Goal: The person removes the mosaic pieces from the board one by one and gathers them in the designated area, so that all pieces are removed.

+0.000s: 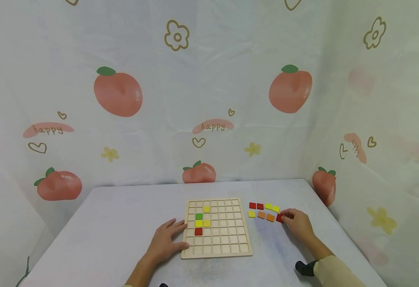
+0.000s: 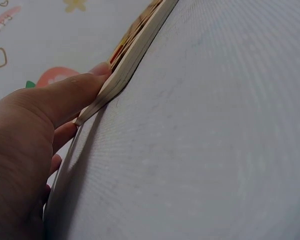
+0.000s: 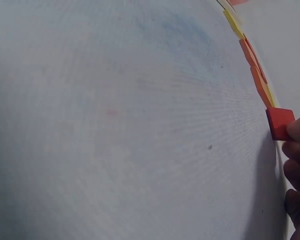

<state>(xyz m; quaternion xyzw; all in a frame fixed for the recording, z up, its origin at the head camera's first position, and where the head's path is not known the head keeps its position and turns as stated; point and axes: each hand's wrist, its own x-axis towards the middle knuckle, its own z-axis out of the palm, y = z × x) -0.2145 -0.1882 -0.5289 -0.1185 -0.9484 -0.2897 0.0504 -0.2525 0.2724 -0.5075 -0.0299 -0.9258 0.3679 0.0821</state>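
A wooden grid board (image 1: 224, 239) lies on the table, with single yellow, green and red square tiles in several cells on its left side. My left hand (image 1: 165, 243) rests at the board's left edge, fingers spread and relaxed. In the left wrist view its thumb (image 2: 82, 90) lies on the rim at the near corner. To the right of the board, my right hand (image 1: 299, 225) pinches a red tile (image 3: 280, 123) between thumb and fingers. That tile is tilted, at the right end of the nearer row of loose tiles.
Two short rows of loose tiles lie right of the board. The farther row has red tiles (image 1: 256, 206) and yellow tiles (image 1: 272, 207); the nearer has a yellow tile (image 1: 251, 214) and orange tiles (image 1: 265, 216). A printed cloth (image 1: 209, 79) hangs behind the white table (image 1: 123, 215).
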